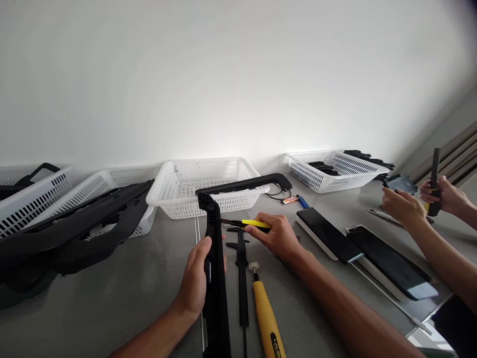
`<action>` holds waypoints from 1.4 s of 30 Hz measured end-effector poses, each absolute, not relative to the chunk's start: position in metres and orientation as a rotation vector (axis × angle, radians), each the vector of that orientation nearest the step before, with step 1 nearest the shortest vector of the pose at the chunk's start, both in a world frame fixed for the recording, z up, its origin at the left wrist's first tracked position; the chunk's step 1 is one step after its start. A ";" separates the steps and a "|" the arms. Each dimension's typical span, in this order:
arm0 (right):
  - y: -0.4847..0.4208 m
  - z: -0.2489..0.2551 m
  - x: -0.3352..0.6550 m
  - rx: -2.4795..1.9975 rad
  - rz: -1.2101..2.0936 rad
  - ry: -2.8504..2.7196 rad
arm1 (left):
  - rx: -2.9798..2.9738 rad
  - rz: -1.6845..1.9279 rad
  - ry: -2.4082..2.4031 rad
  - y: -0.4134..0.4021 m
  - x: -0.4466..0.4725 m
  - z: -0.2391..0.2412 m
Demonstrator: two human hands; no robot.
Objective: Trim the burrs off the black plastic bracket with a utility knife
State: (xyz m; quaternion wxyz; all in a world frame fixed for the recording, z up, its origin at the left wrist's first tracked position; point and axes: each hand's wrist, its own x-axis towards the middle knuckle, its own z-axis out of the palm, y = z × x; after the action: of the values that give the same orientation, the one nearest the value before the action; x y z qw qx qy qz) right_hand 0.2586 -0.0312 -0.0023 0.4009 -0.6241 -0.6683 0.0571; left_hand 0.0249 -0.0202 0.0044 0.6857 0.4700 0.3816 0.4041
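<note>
A long black plastic frame part [218,278] stands on edge on the grey table, bending at its far corner toward the right. My left hand [197,276] is wrapped round its near arm and holds it. My right hand [278,236] is closed on a yellow and black knife [250,223], whose tip touches the frame just below the corner. A black caliper [242,271] and a yellow-handled tool [266,318] lie on the table between my arms.
White baskets [208,186] line the wall, with black frame parts [74,228] piled at left. A basket of small black pieces [328,171] sits at right. Two phones [330,233] lie on white boxes. Another person's hands [404,206] work at far right.
</note>
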 end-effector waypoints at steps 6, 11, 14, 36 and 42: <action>-0.034 0.002 0.255 -1.567 0.136 -1.734 | 1.040 0.893 0.829 -0.020 0.025 0.000; -0.036 0.005 0.253 -1.552 0.190 -1.759 | 0.995 0.913 0.851 -0.021 0.026 0.003; -0.039 0.007 0.251 -1.509 0.259 -1.789 | 0.974 0.944 0.895 -0.021 0.027 0.003; -0.032 0.001 0.254 -1.553 0.177 -1.615 | 0.993 0.890 0.888 -0.022 0.025 0.000; -0.029 -0.003 0.254 -1.527 0.146 -1.624 | 0.962 0.891 0.912 -0.021 0.021 -0.004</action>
State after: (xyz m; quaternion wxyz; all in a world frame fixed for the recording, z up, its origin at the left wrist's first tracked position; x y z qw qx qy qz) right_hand 0.2541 -0.0287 -0.0031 0.4385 -0.6143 -0.6534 0.0585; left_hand 0.0215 -0.0215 -0.0037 0.6976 0.4315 0.4090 0.3997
